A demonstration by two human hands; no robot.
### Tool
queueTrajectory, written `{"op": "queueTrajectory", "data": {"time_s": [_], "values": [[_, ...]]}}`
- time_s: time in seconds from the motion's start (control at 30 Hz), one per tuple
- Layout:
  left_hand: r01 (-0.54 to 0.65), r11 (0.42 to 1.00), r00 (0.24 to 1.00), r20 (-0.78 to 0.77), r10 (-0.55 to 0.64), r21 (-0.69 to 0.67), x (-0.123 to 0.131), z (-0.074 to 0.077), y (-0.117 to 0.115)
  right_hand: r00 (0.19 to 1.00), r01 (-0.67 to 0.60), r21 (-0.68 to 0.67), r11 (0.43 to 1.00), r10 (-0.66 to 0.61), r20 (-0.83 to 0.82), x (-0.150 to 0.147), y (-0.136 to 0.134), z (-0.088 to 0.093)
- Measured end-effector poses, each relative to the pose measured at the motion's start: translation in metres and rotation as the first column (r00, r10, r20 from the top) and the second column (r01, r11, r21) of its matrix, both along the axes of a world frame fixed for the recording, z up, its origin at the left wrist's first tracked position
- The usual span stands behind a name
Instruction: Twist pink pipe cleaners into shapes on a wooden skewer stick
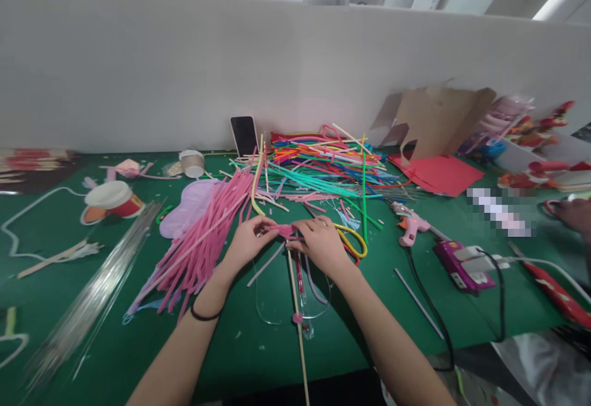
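My left hand (pixel 249 241) has its fingers closed in a pinch on the left end of a small piece of pink pipe cleaner (pixel 285 230). At the other end of that piece, my right hand (pixel 322 243) is closed on it too. Below my hands runs a thin wooden stick (pixel 301 354), with a pink knob (pixel 297 318) partway along it. Clear wire loops (pixel 263 315) curve out on both sides of the stick. Under my right hand lies a slim red and clear tube (pixel 300 280). My fingertips partly hide the pink piece and the stick's top.
Pink pipe cleaners (pixel 203 252) are heaped on the left, beside a bundle of clear wires (pixel 99 292). Multicoloured pipe cleaners (pixel 318 160) pile up behind. A pink glue gun (pixel 412 224), a purple power strip (pixel 464 264) and a red-handled cutter (pixel 556 292) lie right. Paper cups (pixel 111 195) stand left.
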State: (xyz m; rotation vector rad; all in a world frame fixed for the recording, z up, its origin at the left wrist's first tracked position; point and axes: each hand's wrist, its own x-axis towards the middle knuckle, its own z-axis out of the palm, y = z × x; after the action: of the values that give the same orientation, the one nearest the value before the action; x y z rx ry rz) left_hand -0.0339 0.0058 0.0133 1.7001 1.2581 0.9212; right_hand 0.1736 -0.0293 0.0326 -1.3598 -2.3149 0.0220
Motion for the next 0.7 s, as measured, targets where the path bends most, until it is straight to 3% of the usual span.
{"op": "queueTrajectory", "data": {"time_s": [0.13, 0.27, 0.47, 0.7], "values": [[0.018, 1.000, 0.999, -0.034, -0.018, -0.009, 0.000, -0.004, 0.001, 0.989, 0.081, 0.030, 0.996, -0.084, 0.120, 0.002, 0.000, -0.002], [0.015, 0.998, 1.000, 0.002, -0.015, -0.063, 0.000, -0.003, 0.001, 0.990, 0.052, 0.015, 0.999, -0.054, 0.128, -0.003, -0.001, -0.004], [0.030, 0.974, 0.992, 0.126, -0.001, -0.226, 0.001, -0.002, -0.002, 0.999, 0.028, -0.062, 0.998, -0.026, 0.034, -0.010, 0.000, -0.011], [0.012, 0.963, 0.987, 0.155, 0.031, -0.268, 0.001, 0.005, 0.000, 0.997, 0.030, -0.092, 0.995, -0.037, -0.074, 0.000, 0.006, -0.010]]}}
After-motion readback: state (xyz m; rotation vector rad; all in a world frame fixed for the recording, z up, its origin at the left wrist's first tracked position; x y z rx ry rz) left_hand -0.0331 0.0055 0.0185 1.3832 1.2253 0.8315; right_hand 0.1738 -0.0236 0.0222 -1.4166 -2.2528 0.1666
